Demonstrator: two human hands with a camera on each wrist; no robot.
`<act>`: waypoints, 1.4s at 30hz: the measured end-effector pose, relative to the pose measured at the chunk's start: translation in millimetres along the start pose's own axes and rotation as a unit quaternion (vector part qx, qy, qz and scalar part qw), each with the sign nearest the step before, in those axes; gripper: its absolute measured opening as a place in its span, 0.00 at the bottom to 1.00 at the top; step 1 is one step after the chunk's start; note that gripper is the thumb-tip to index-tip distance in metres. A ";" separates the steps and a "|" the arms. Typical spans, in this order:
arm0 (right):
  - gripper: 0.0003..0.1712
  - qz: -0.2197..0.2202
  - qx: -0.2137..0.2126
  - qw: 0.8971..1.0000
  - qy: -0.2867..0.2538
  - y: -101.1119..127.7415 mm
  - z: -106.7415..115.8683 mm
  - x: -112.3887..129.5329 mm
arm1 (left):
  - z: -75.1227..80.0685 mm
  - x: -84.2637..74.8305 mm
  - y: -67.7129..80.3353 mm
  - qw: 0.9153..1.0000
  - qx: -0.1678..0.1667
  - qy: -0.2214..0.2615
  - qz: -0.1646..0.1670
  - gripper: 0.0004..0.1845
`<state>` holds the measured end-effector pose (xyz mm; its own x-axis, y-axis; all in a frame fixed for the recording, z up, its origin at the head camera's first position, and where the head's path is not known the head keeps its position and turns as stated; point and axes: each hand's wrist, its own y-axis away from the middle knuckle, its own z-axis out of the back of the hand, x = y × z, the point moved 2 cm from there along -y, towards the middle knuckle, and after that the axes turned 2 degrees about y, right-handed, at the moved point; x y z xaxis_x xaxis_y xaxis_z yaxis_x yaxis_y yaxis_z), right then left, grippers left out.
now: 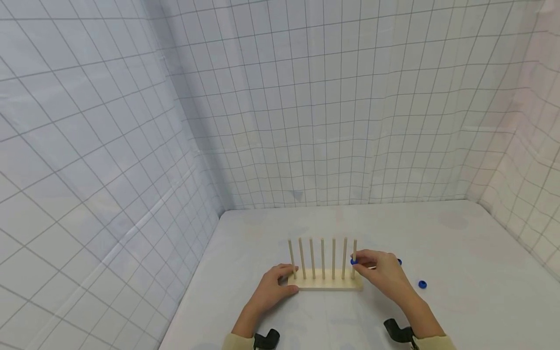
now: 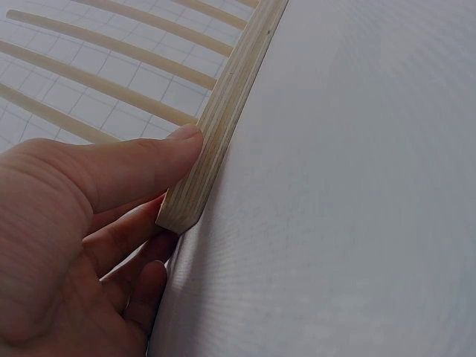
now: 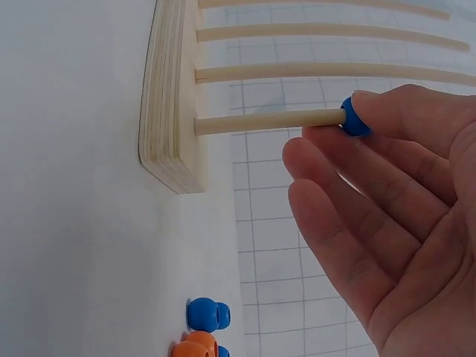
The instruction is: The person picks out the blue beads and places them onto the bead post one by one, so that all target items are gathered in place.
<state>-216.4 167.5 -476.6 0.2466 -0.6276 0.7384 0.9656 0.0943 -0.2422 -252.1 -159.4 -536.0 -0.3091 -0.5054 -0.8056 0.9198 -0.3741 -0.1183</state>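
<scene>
Left hand [image 1: 272, 288] clamps the rack's [image 1: 325, 281] end so it won't slide on the table [image 1: 459, 253]; right hand [image 1: 380, 272] pinches a blue bead [image 3: 355, 117] at the tip of the end peg [image 3: 268, 122], lined up for threading.

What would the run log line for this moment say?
left hand: steadies wooden peg rack | right hand: pinches blue bead at end peg tip | loose blue bead on table
</scene>
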 end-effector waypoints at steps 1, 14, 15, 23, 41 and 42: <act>0.14 0.000 0.000 1.000 0.001 -0.1 -0.3 -0.4 | 0.1 0.0 -0.1 1.000 0.000 0.000 -0.001 0.28; 0.14 0.001 0.010 1.000 0.008 0.6 -4.4 -7.3 | -0.2 -0.6 0.8 1.000 -0.001 0.000 -0.005 0.28; 0.14 -0.002 0.010 1.000 0.009 0.8 -4.6 -7.7 | 0.0 -0.5 0.8 1.000 0.000 0.001 -0.004 0.28; 0.15 -0.021 0.019 0.999 0.018 0.8 -7.2 -11.1 | 0.4 -0.1 -0.1 1.000 -0.001 0.003 -0.005 0.28; 0.12 -0.030 0.029 0.998 0.042 -2.4 -14.3 -20.5 | -0.9 3.6 -2.8 1.000 0.003 -0.010 -0.001 0.28; 0.12 -0.030 0.030 0.998 0.044 -2.6 -14.5 -20.5 | -1.0 3.6 -2.9 1.000 0.002 -0.011 -0.001 0.28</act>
<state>-225.1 168.9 -500.3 0.1818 -0.6986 0.6920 0.9824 0.0991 -0.1580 -255.6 -159.4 -539.1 -0.3164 -0.5224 -0.7919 0.9180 -0.3789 -0.1169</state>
